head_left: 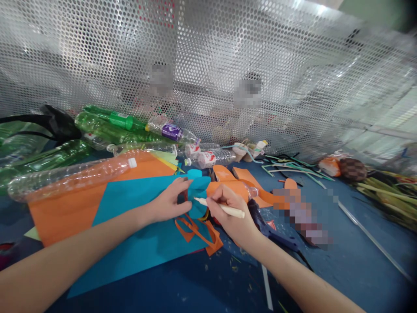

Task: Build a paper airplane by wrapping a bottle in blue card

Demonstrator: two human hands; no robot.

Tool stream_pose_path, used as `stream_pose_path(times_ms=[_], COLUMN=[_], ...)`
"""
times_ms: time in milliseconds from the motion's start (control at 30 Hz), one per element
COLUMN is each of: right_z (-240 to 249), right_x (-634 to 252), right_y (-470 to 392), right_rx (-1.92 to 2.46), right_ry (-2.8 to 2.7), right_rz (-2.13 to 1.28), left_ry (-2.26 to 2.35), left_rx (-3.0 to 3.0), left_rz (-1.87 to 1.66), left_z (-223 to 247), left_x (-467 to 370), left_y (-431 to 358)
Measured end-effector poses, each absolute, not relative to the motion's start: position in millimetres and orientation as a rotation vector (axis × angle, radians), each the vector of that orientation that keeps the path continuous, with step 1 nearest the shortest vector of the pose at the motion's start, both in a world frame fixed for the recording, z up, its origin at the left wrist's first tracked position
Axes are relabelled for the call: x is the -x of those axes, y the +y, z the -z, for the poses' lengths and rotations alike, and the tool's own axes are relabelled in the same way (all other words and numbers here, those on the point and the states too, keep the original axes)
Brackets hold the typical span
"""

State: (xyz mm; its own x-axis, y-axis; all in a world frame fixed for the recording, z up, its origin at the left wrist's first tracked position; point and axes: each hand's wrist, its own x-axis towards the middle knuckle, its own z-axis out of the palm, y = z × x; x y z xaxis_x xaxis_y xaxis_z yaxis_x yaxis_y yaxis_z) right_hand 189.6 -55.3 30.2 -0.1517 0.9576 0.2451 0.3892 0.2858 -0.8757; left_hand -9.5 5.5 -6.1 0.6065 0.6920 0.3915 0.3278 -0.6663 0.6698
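Note:
My right hand [233,213] is closed around a white marker [228,209], its tip touching a blue paper cutout [197,191] with rounded lobes. My left hand [172,198] rests at the cutout's left side, thumb and fingers apart around its edge; whether it pinches the cutout is unclear. Beneath lies a large blue sheet [130,248], over an orange sheet [81,182]. An orange-wrapped bottle [231,190] lies on its side, just right of the cutout. Orange paper scraps [213,239] sit below the hands.
Clear bottles [74,176] and green bottles [107,128] lie at the back left, before a perforated metal screen [208,52]. A dark blue glue gun [276,234] is right of my right hand. Green strips [293,167] and dry leaves [384,195] lie at the right.

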Motion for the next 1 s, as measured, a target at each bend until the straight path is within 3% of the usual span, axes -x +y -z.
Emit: stream_pose_path(times_ms=[267, 1000], right_z=[-28.2, -25.8], right_x=[-193.8, -191.8], right_y=[-52.1, -53.7], right_rx=[1.181, 1.174], right_ry=[-1.512, -1.625], right_rz=[-0.834, -0.874], left_ry=[0.758, 0.777], left_rx=[-2.265, -2.274], left_rz=[-0.864, -0.841], left_z=[11.2, 9.8], left_x=[10.3, 10.9], left_y=[8.1, 7.3])
